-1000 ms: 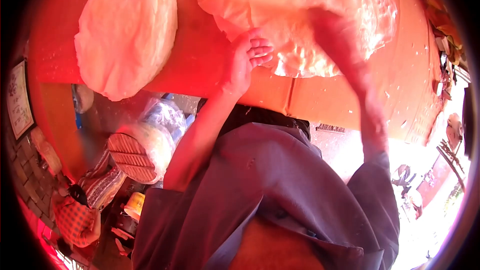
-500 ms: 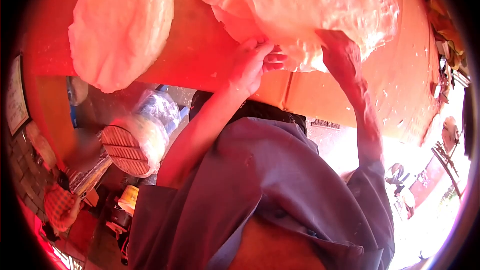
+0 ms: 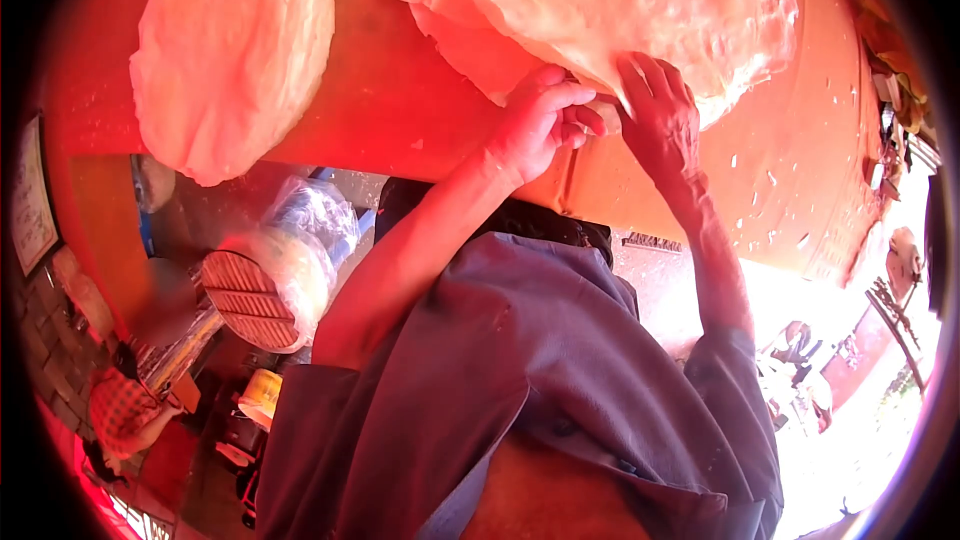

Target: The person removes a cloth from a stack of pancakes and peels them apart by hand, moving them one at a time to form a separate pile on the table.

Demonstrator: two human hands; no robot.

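Observation:
Large, thin, wavy round sheets that look like flatbread lie on the table under strong red light. The top sheet (image 3: 640, 0) overlaps another sheet (image 3: 470, 50) beneath it. My right hand (image 3: 662, 120) grips the near edge of the top sheet, fingers over it and thumb at the rim. Just left of it, my left hand (image 3: 550, 125) has its fingers curled in a pinch at the same edge. What lies between those fingertips is too small to tell. A separate oval sheet (image 3: 235, 55) lies to the left, overhanging the table's near edge.
Small pale scraps lie on the right part of the orange table (image 3: 760, 200). Below the table at left stands a plastic-wrapped stool (image 3: 250, 300) with a slatted round top. A yellow container (image 3: 262, 395) and another person in a checked shirt (image 3: 120, 405) are farther left.
My right hand has drawn back toward my left hand, its fingers now showing over the sheet's edge. My left hand has shifted slightly right. The top sheet's near edge has changed shape.

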